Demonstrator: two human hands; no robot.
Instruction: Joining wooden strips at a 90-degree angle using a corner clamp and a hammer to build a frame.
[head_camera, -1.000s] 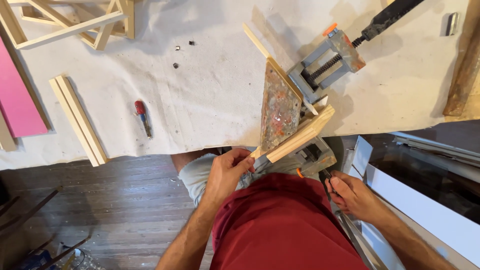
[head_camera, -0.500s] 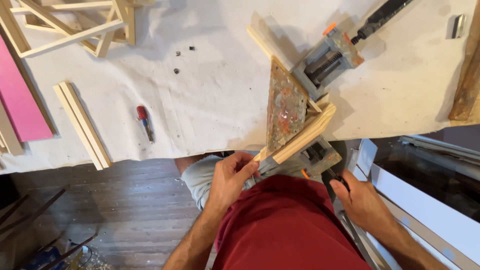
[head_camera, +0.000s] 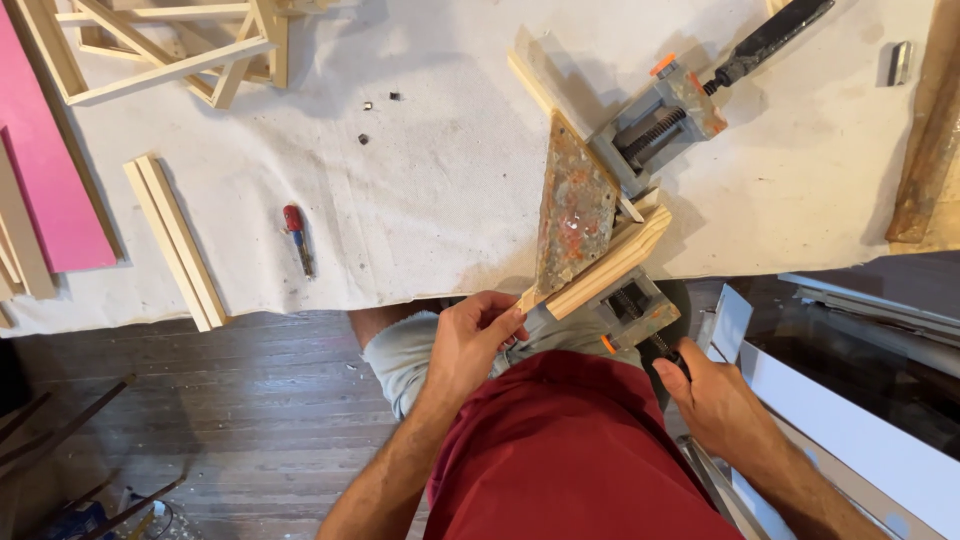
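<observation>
- Since the earlier frames the right hand (head_camera: 722, 408) has slid from an open rest beside the thigh up to the dark handle (head_camera: 668, 355) of the near clamp screw, while the left hand (head_camera: 476, 338) has kept its place at the end of the wooden strip (head_camera: 606, 267).
- White cloth-covered table (head_camera: 430, 190) fills the upper view, its near edge just above the person's lap; dark plank floor shows below it.
- Pink board (head_camera: 45, 180) lies at the far left edge of the table, with wooden frames (head_camera: 170, 50) above it and a pair of loose pale strips (head_camera: 175, 240) beside it.
- Grey corner clamp (head_camera: 645, 150) sits at the table's near right edge, holding the wooden strip against a paint-stained triangular plate (head_camera: 572, 215) — the strip tilts down-left, overhanging the edge.
- Left hand is curled, fingertips pinching the strip's lower end.
- Right hand is closed round the handle, fingers wrapped over it.
- Red-handled screwdriver (head_camera: 297, 238) lies alone on the cloth, well apart from the clamp.
</observation>
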